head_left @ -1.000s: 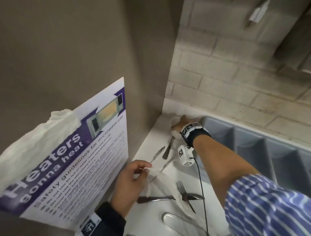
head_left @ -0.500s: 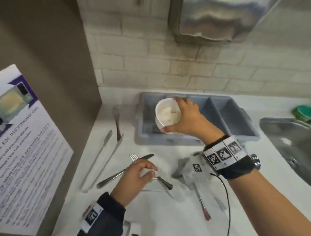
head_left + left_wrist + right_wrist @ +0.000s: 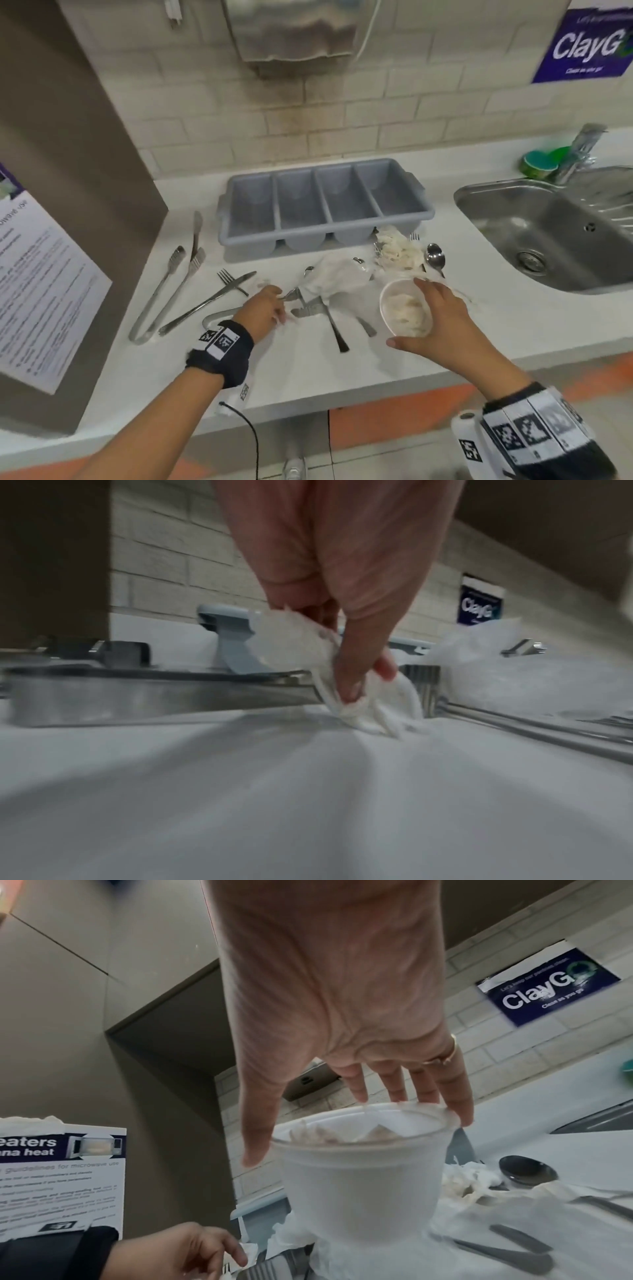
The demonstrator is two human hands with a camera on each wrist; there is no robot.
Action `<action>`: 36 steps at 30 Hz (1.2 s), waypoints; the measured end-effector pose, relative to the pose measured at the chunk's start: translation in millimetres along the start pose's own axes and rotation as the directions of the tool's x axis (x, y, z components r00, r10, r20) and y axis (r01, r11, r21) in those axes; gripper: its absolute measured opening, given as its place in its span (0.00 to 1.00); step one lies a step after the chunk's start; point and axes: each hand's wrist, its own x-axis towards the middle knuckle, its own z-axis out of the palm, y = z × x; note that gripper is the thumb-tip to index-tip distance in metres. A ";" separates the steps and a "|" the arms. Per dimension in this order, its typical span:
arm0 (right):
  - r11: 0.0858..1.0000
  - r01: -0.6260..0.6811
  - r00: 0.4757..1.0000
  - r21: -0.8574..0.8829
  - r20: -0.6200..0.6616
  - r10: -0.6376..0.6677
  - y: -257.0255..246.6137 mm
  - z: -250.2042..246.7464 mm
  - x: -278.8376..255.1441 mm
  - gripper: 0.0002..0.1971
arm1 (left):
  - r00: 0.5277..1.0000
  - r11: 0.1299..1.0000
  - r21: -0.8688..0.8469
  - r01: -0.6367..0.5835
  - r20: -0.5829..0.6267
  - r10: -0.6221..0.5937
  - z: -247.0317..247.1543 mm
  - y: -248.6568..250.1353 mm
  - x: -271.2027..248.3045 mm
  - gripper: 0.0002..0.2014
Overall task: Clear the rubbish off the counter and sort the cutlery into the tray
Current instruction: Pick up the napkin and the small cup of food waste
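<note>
My right hand spans a white foam cup from above, thumb on the near rim and fingers on the far rim; the cup has crumpled tissue inside. My left hand pinches a white paper scrap down at the counter. The grey four-slot cutlery tray stands at the back with nothing seen in it. Two forks, a knife, a crossed fork and knife and a spoon lie loose. A clear wrapper and a tissue wad lie over more cutlery.
A steel sink with a tap and green sponge is at the right. A brown cabinet side with a microwave poster walls off the left. The counter's front edge is close to me.
My right hand took the foam cup from the back-left corner, carried it over the tray and brought it to the front right. My left hand kept pinching the white scrap.
</note>
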 end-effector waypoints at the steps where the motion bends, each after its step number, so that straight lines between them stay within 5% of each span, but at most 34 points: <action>1: 1.000 0.010 1.000 0.005 0.002 -0.010 6.6 -2.7 -8.0 0.57 | 1.000 0.998 -0.058 -0.001 -0.009 0.001 -2.5 0.8 -5.9 0.14; 6: 0.998 0.048 0.998 0.029 -0.030 -0.047 34.8 -15.8 -41.9 0.55 | 0.954 0.967 -0.255 0.023 -0.284 -0.098 -14.3 16.1 -21.8 0.26; 9: 0.998 0.048 0.994 0.049 -0.096 -0.043 58.3 -24.4 -64.1 0.54 | 0.874 0.977 -0.209 -0.033 -0.481 -0.073 -20.5 91.6 -43.2 0.11; 11: 0.996 -0.002 0.988 0.089 -0.154 0.016 79.1 -31.2 -82.4 0.54 | 0.849 0.970 -0.204 -0.133 -0.529 0.005 -4.4 146.2 -56.5 0.11; 14: 0.965 -0.190 0.965 0.178 -0.150 0.217 121.4 -34.9 -120.7 0.58 | 0.917 0.867 -0.363 -0.340 -0.333 0.220 55.4 220.1 -71.2 0.14; 17: 0.900 -0.381 0.895 0.213 -0.159 0.416 178.7 -22.7 -163.8 0.59 | 0.923 0.805 -0.477 -0.353 -0.039 0.382 143.2 270.8 -64.0 0.14; 20: 0.766 -0.605 0.758 0.216 -0.138 0.637 241.1 0.6 -204.7 0.63 | 0.847 0.804 -0.498 -0.324 0.226 0.481 230.5 307.9 -43.7 0.06; 23: 0.571 -0.772 0.568 0.280 -0.100 0.817 304.8 33.6 -242.5 0.68 | 0.752 0.843 -0.464 -0.271 0.445 0.487 327.5 331.3 -3.5 0.10; 27: 0.336 -0.879 0.341 0.339 -0.046 0.939 388.7 95.0 -278.3 0.70 | 0.601 0.864 -0.312 -0.394 0.624 0.499 470.6 359.2 57.6 0.09; 32: 0.247 -0.907 0.252 0.342 -0.030 0.967 471.9 183.9 -291.4 0.66 | 0.465 0.860 -0.208 -0.466 0.769 0.438 622.1 363.1 113.0 0.16; 36: 0.246 -0.909 0.261 0.335 0.000 0.965 521.0 230.8 -271.5 0.65 | 0.459 0.852 -0.071 -0.519 0.817 0.348 676.2 327.7 137.3 0.35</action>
